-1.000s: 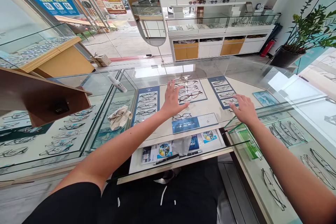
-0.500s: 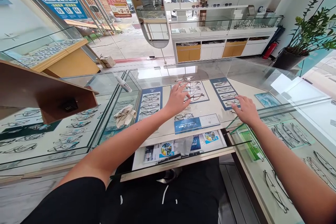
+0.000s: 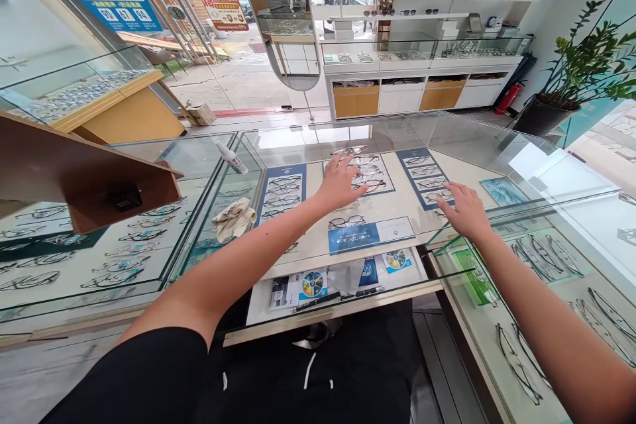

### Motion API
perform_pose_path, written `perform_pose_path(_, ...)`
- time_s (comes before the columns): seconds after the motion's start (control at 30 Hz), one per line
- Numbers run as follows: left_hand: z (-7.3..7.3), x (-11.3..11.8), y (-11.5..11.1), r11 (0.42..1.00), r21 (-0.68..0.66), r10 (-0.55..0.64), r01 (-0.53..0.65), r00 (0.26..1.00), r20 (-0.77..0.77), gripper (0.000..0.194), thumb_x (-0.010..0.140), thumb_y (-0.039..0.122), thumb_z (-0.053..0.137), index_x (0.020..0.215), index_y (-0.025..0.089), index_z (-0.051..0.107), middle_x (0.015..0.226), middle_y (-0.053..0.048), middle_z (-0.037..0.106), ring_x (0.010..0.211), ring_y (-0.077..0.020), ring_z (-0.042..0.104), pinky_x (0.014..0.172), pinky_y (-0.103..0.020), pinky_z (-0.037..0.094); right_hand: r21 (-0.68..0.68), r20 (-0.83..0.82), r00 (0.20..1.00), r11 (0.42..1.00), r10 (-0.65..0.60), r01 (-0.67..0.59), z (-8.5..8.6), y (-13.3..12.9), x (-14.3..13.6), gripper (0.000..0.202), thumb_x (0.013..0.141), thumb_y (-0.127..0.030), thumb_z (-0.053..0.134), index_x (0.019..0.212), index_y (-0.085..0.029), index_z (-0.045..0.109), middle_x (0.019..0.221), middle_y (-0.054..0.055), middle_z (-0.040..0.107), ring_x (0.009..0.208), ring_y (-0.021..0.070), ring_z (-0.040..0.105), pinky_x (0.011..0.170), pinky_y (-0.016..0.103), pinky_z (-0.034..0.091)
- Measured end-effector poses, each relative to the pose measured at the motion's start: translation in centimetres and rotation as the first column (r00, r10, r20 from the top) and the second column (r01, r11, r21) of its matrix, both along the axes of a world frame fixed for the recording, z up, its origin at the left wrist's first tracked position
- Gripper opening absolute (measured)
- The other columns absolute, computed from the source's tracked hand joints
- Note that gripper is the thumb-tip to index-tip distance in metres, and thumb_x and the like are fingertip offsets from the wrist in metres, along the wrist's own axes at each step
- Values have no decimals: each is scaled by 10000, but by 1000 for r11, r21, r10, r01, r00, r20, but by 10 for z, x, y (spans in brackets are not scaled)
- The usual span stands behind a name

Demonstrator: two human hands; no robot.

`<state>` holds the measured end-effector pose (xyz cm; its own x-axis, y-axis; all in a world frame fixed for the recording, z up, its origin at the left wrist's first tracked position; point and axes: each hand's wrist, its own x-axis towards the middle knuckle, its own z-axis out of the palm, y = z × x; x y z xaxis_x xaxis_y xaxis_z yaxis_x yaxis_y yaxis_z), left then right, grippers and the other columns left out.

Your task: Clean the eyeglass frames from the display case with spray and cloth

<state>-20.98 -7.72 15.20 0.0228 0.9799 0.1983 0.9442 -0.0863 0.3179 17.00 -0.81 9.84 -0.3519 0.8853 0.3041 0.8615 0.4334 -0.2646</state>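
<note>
Glass counter [image 3: 315, 255], with eyeglasses [image 3: 376, 184] just right of the open left hand [image 3: 340, 183] and carded frames [image 3: 429, 183] just left of the loosely spread right hand [image 3: 466, 210]; seemingly a reaching step, calling for careful finger placement.

Bright daylight from outside, white glare on the glass counter [image 3: 422, 136] (strongest at right), stretched edges

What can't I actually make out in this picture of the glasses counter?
All in the head view:
- Left part of the middle display card: hidden behind the left hand.
- Whether that hand touches the brown glasses: unclear from this angle.
- Rest of the right arm: cut off by the right edge.
- Small print on the white bottle: too small.
</note>
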Motion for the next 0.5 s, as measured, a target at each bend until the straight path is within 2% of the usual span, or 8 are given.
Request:
perform_pose_path(0.23,-1,-5,0,999,-21,-45,45,999,8,583,968,707,582,1272,240,753,1801,-120,369,1727,-420,141,1394,-658,142,-5,5,1000,1000,6,-6,2,0,0,580,1081,-556,428,1492,-201,630,1601,180,619,1465,428,546,1172,639,483)
perform_pose_path(0.37,8,-6,-3,998,6,-68,68,998,0,582,970,683,594,1310,230,725,1819,-118,322,1721,-444,125,1391,-663,115,2,24,1000,1000,7,-7,2,1,1,570,1083,-546,437,1490,-199,633,1602,183,617,1461,426,551,1177,635,481)
perform_pose_path(0.43,16,4,-20,991,99,-85,85,996,-2,528,978,610,615,1330,226,699,1795,-124,359,1694,-444,196,1387,-648,140,9,35,999,1000,16,-16,2,1,2,573,1086,-547,433,1491,-194,632,1594,186,621,1464,421,549,1181,625,479)
perform_pose_path(0.5,22,21,-51,966,188,-185,179,983,13,349,1016,496,582,1226,246,703,1624,-137,564,1564,-393,427,1332,-598,300,17,40,999,1000,18,-19,2,1,2,574,1084,-549,435,1491,-197,633,1583,186,627,1460,422,550,1173,624,482)
